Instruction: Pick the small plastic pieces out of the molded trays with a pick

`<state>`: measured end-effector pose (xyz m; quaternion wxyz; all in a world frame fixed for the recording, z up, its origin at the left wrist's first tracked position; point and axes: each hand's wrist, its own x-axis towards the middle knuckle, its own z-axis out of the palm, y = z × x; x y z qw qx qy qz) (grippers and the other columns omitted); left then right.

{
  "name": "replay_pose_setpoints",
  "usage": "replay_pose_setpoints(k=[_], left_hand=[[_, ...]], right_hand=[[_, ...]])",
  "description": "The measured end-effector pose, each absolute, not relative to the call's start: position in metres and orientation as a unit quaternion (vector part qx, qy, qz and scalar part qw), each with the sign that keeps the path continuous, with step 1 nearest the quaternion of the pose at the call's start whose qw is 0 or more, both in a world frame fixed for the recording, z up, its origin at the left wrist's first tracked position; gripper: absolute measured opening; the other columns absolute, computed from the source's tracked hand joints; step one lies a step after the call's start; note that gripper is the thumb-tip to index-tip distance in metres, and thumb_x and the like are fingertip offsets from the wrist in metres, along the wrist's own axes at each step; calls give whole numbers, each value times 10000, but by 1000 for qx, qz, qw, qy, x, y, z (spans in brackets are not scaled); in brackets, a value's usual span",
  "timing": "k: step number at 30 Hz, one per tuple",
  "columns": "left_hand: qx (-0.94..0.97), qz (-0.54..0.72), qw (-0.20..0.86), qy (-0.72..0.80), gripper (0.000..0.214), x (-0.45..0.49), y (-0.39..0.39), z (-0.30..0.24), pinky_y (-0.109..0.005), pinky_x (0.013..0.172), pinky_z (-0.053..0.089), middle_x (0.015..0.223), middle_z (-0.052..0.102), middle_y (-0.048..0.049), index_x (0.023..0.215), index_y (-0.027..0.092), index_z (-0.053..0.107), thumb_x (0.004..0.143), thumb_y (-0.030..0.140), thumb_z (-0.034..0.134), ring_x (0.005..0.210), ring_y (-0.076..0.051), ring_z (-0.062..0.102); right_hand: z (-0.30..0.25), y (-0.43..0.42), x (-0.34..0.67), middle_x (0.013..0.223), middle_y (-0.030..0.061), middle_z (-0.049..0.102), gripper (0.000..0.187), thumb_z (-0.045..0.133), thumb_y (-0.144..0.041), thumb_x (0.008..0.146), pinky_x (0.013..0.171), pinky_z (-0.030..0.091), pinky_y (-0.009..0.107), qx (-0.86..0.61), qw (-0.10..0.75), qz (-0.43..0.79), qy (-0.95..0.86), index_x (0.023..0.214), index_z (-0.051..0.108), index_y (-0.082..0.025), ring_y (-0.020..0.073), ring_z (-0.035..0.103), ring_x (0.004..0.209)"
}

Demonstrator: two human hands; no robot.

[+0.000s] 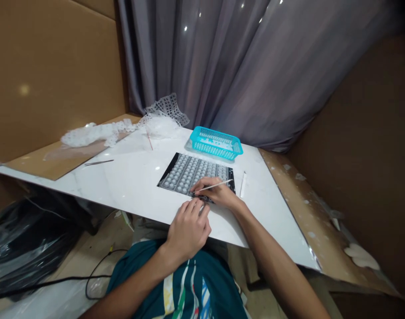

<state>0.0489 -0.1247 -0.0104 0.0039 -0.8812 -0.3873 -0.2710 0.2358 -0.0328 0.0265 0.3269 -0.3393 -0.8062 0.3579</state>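
Note:
My right hand (215,191) is closed around a thin white stick (214,185) and rests over the front right part of a black sheet. Its lower tip points at the sheet, but what it touches is too small to tell. The sheet (168,169) lies flat on the white table and bears rows of small round whitish pieces (185,170). My left hand (190,223) is at the sheet's near edge, close to the right hand. Its fingers are bent and together, with the fingertips partly hidden, so whatever they pinch cannot be made out.
Behind the sheet stands a turquoise basket (217,144) with white bits inside. A white pen-like tool (243,184) lies to the right, tweezers (99,162) to the left. White perforated plastic (164,117) is heaped at the back. Cardboard (302,208) borders the white table (135,186).

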Motion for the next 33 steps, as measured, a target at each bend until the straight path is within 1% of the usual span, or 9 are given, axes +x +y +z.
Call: replay_pose_setpoints(k=[3, 7, 10, 13, 15, 18, 21, 25, 33], left_hand=[[-881, -271, 6, -387, 321, 49, -125, -11, -495, 1077, 499, 1221, 642, -131, 1297, 189, 615, 979, 181, 569, 1233, -332, 592], [-882, -270, 8, -385, 335, 49, -125, -11, -498, 1084, 494, 1216, 641, -134, 1314, 173, 614, 982, 183, 567, 1235, -336, 590], [-883, -269, 6, -386, 329, 49, -125, -12, -496, 1076, 497, 1208, 644, -131, 1310, 174, 620, 987, 186, 563, 1232, -336, 594], [-883, -271, 7, -382, 346, 49, -124, -13, -496, 1087, 493, 1250, 649, -141, 1328, 163, 618, 987, 184, 566, 1265, -338, 589], [-883, -276, 10, -379, 373, 49, -124, -14, -501, 1106, 485, 1303, 647, -153, 1353, 154, 608, 983, 181, 574, 1310, -342, 574], [-883, -281, 13, -375, 401, 49, -124, -16, -504, 1127, 474, 1364, 637, -158, 1381, 155, 596, 982, 183, 576, 1353, -343, 556], [-883, -277, 11, -379, 370, 49, -124, -15, -496, 1119, 479, 1339, 642, -153, 1354, 162, 610, 987, 191, 570, 1325, -339, 570], [-882, -273, 9, -384, 319, 49, -125, -13, -489, 1088, 496, 1255, 652, -142, 1300, 172, 628, 987, 202, 573, 1266, -334, 593], [-884, -266, 1, -385, 332, 48, -125, -12, -497, 1094, 485, 1277, 644, -142, 1329, 179, 610, 1002, 207, 556, 1274, -335, 582]], right_hand=[[25, -32, 236, 1067, 92, 823, 143, 723, -324, 1013, 867, 593, 364, -347, 325, 349, -808, 1022, 822, -220, 256, 771, 993], [20, -31, 235, 1058, 86, 821, 143, 723, -331, 1010, 877, 596, 380, -359, 344, 340, -798, 975, 813, -225, 264, 768, 992], [15, -29, 234, 1032, 74, 819, 135, 727, -327, 1007, 873, 591, 367, -364, 358, 339, -790, 949, 800, -228, 258, 769, 989], [15, -28, 235, 1025, 71, 821, 134, 737, -322, 1004, 873, 585, 367, -372, 377, 327, -782, 927, 794, -227, 260, 770, 993], [18, -27, 237, 1034, 77, 822, 141, 752, -332, 999, 904, 584, 385, -371, 395, 322, -776, 921, 791, -221, 267, 770, 1014], [24, -28, 242, 1020, 85, 822, 172, 787, -367, 979, 920, 597, 406, -358, 414, 341, -764, 908, 785, -211, 274, 775, 1012], [27, -30, 243, 1007, 91, 821, 205, 812, -396, 957, 890, 620, 405, -343, 396, 377, -764, 895, 787, -202, 272, 782, 985], [27, -32, 240, 1031, 97, 825, 214, 812, -401, 954, 898, 630, 395, -330, 367, 410, -767, 889, 792, -198, 265, 789, 1006], [24, -33, 238, 1047, 89, 823, 160, 773, -353, 984, 899, 618, 386, -337, 347, 394, -782, 918, 800, -210, 260, 781, 984]])
